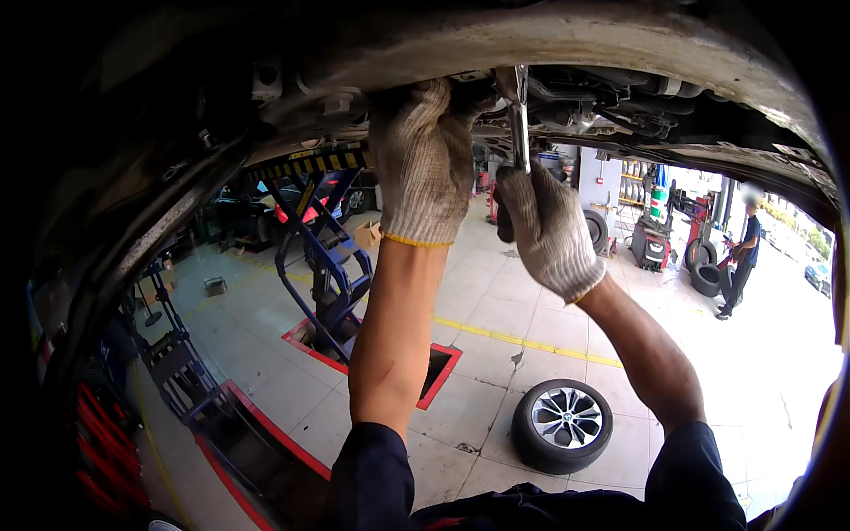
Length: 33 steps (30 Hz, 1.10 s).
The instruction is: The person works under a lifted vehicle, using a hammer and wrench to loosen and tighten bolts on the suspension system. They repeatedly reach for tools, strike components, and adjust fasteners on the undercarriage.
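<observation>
Overhead spans the dirty underside of a raised car (567, 40). My left hand (425, 164), in a knitted off-white glove with a yellow cuff edge, reaches up against it. The fingers look curled near the dark parts there, and what they grip is hidden. To its right, my right hand (551, 226), in a matching glove, is closed around the lower end of a shiny metal wrench (520, 128). The wrench stands nearly upright, its upper end among the parts under the car. Which fastener it meets cannot be seen.
A wheel with a silver rim (567, 418) lies on the tiled floor below. Blue scissor lift legs (332, 257) rise at left from a red-edged floor pit (440, 376). Far right, a person (742, 257) stands beside tyres (706, 279) and a red machine (652, 243).
</observation>
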Tool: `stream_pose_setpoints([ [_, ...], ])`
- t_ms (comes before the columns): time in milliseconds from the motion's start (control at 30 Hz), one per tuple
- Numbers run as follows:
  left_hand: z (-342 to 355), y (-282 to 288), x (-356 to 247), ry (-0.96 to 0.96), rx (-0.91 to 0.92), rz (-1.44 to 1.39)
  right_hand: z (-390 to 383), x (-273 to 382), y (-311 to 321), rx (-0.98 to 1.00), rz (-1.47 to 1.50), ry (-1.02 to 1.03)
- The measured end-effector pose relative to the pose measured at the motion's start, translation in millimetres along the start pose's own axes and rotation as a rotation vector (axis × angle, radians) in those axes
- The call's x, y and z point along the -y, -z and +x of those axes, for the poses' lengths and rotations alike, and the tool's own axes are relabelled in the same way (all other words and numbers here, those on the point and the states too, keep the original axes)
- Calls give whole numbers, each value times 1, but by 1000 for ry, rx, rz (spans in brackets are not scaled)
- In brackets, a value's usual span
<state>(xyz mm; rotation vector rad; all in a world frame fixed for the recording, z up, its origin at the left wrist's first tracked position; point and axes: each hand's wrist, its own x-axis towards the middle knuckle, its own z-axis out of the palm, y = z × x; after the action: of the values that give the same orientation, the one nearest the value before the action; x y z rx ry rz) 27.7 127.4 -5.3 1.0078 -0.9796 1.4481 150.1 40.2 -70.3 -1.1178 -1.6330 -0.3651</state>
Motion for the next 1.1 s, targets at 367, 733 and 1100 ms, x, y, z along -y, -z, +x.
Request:
stream_pose_setpoints([
  [367, 0, 1, -5, 61, 82, -32, 36, -34, 18, -146, -455, 271],
  [733, 7, 4, 3, -157, 127, -24, -7, 39, -7, 260, 181, -54],
  [1100, 12, 11, -15, -162, 127, -70, -46, 117, 0, 427, 774, -227],
])
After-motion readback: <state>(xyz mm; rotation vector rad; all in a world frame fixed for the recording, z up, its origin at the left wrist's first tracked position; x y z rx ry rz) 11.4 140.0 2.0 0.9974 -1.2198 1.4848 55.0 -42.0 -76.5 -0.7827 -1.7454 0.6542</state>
